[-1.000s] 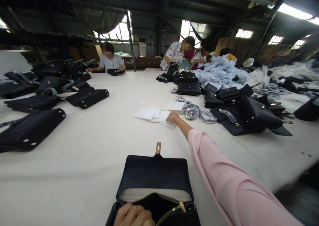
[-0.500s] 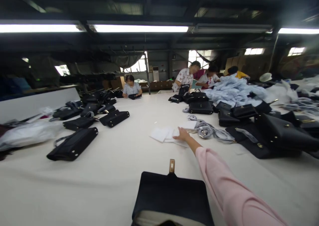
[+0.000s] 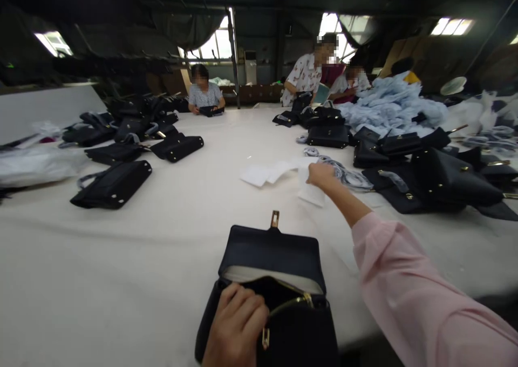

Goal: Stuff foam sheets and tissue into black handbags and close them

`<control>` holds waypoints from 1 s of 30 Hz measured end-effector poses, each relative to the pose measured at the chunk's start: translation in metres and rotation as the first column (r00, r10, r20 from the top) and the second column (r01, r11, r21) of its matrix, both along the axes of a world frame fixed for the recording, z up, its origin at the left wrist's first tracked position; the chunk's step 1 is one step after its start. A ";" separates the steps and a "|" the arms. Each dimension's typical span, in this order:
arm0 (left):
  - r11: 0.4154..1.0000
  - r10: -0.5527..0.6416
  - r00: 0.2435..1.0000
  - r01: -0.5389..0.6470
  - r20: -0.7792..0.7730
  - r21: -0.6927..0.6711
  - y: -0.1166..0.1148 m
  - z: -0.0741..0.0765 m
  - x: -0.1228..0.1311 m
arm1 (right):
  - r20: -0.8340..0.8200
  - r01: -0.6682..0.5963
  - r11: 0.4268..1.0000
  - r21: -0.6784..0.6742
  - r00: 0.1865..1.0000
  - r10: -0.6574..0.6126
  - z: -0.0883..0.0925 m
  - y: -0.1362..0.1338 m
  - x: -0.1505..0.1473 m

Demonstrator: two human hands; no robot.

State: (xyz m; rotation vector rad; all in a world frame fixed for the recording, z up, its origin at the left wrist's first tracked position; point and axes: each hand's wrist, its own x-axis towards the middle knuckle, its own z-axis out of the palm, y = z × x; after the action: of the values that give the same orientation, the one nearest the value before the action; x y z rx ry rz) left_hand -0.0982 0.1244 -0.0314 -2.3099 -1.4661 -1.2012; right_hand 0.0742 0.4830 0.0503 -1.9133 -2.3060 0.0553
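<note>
A black handbag sits right in front of me with its flap folded back and its gold zip open. My left hand is closed over the near rim of the bag's mouth, beside a gold turn-lock fitting; its fingertips dip out of sight inside. Out over the table, my right hand pinches a white sheet, perhaps paper or thin foam, which hangs from the fingers. More white sheets lie just left of it. Grey-wrapped straps are coiled right behind that hand.
Black handbags lie along the left and pile up at the right. A heap of pale blue wrapping stands at the back right. Several people, one in a patterned shirt, work at the table's far side.
My right hand has lifted a white sheet and drawn it slightly rightward. The view has tilted down, bringing my left hand and the open bag into sight.
</note>
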 end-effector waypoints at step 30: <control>0.927 0.341 0.939 -0.344 0.048 0.146 -0.083 -0.008 0.024 | -0.443 -0.840 0.522 0.146 0.416 0.794 -0.024 -0.320 0.000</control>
State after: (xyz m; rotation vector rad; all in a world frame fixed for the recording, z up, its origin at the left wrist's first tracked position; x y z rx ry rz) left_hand -0.0743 0.0411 -0.0398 -1.8491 -1.6361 -1.1913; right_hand 0.0739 0.1627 0.0260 -0.4489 -2.6163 0.6657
